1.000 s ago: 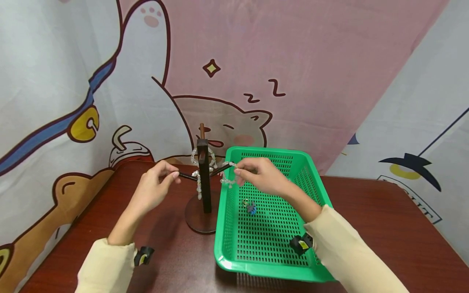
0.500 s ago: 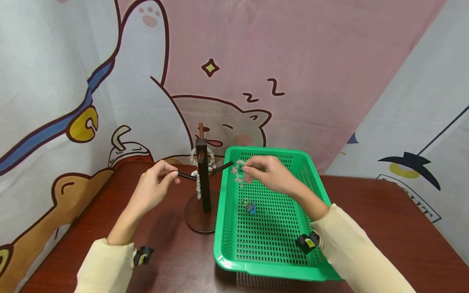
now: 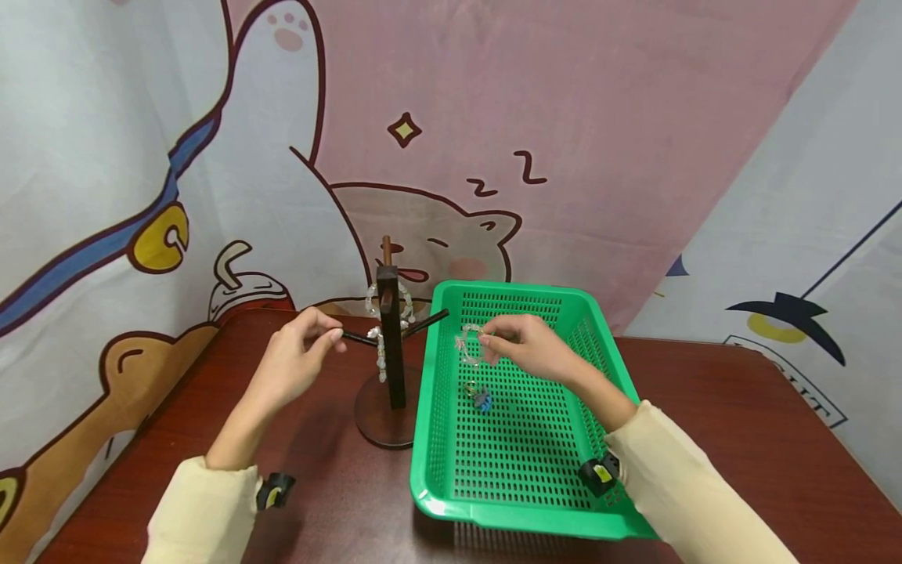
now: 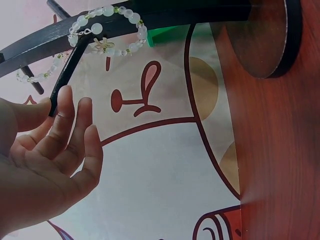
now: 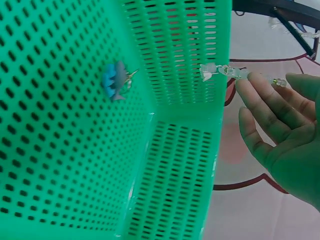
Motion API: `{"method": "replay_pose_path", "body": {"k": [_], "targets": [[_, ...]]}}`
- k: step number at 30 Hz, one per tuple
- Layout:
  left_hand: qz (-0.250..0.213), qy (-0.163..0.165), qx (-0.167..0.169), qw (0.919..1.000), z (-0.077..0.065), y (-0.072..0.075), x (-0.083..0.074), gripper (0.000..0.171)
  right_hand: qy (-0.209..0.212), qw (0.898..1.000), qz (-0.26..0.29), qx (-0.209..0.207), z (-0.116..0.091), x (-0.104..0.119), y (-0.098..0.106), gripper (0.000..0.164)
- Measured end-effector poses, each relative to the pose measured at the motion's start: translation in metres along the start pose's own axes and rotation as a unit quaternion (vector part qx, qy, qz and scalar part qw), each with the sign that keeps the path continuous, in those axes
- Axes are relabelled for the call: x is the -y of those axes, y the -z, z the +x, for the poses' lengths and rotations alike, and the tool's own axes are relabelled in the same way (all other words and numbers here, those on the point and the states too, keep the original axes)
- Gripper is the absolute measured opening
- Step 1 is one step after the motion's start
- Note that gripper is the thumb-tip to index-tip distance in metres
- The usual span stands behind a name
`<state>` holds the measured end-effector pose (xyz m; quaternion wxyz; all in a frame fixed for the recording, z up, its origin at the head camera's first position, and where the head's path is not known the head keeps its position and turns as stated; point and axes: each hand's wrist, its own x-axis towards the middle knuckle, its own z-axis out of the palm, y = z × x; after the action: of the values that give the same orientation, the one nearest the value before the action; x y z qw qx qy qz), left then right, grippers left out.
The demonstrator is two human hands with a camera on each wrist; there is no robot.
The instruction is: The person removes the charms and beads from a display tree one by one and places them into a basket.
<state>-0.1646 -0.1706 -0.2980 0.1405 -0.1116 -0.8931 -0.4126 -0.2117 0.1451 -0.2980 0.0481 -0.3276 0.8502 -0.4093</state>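
My right hand (image 3: 524,342) pinches a clear beaded bracelet (image 3: 470,345) with a pink charm, held over the left part of the green basket (image 3: 419,439). In the right wrist view the bracelet (image 5: 237,72) appears edge-on at the basket's rim. My left hand (image 4: 55,145) pinches the tip of a dark peg (image 4: 67,72) on the wooden stand (image 3: 393,352). A pale beaded bracelet (image 4: 134,20) with green beads and a bow-like charm hangs on that peg. Another beaded bracelet (image 3: 407,298) hangs farther back on the stand. The stand's right peg (image 3: 430,321) is bare.
Inside the basket lies a blue and grey charm (image 3: 482,401) with a gold clasp. The stand's round base (image 3: 380,427) rests close to the basket's left side on the reddish-brown table (image 3: 331,486). A printed cloth (image 3: 599,157) hangs behind the table.
My right hand has drawn the clear bracelet off the stand's right peg, moved right and lowered it over the basket. My left hand stays on its peg.
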Motion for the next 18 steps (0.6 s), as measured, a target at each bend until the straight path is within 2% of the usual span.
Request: {"method": "replay_pose_path", "body": {"k": [7,18], "targets": [[0.003,-0.003,-0.001,1.0000,0.000,0.000,0.001,0.006,-0.015,1.000,-0.020,0.014,-0.004,-0.014,-0.004,0.015],[-0.001,-0.002,-0.001,1.0000,0.001,0.000,0.002,0.005,-0.045,0.998,-0.008,0.038,-0.009,-0.033,-0.008,0.019]]}}
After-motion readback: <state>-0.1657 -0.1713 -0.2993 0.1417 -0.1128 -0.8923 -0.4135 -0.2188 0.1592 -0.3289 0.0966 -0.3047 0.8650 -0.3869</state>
